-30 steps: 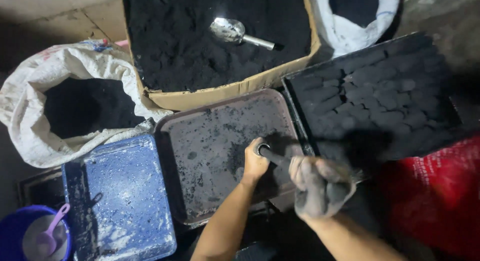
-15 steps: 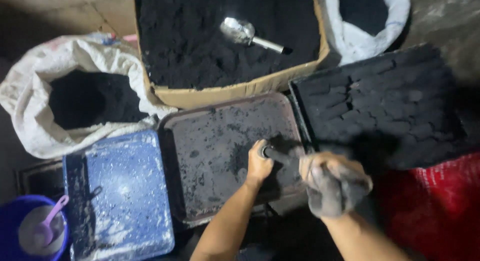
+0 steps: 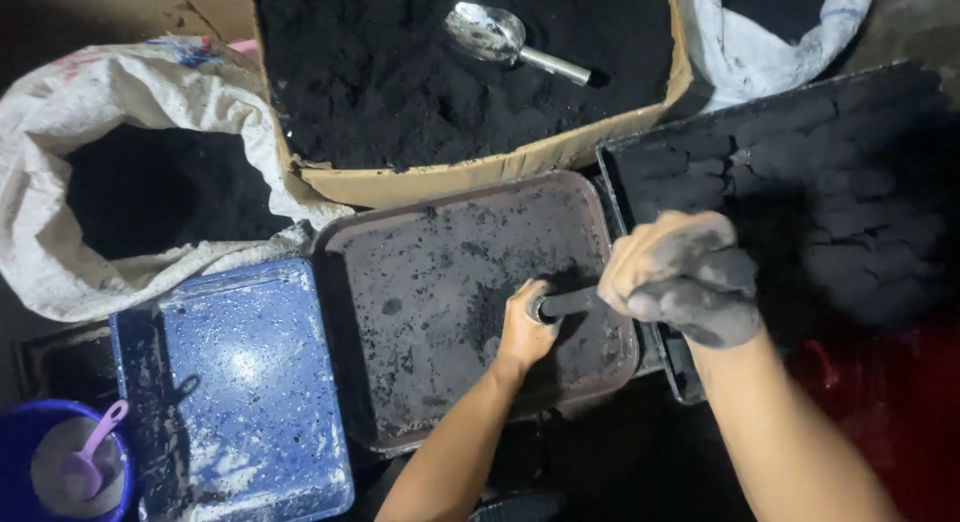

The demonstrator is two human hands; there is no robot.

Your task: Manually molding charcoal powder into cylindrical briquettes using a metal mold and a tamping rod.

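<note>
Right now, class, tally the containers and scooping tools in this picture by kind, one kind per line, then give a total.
Woven sacks: 2, one at left and one at top right
Cardboard box: 1
Trays: 3, brown, blue speckled and black
Blue bucket: 1
Scoops: 2, metal and pink
Total: 9

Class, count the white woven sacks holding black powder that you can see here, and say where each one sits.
2. One sack lies open at the left, beside the cardboard box. The other sack is at the top right, cut off by the frame edge. More may lie out of view.
</note>
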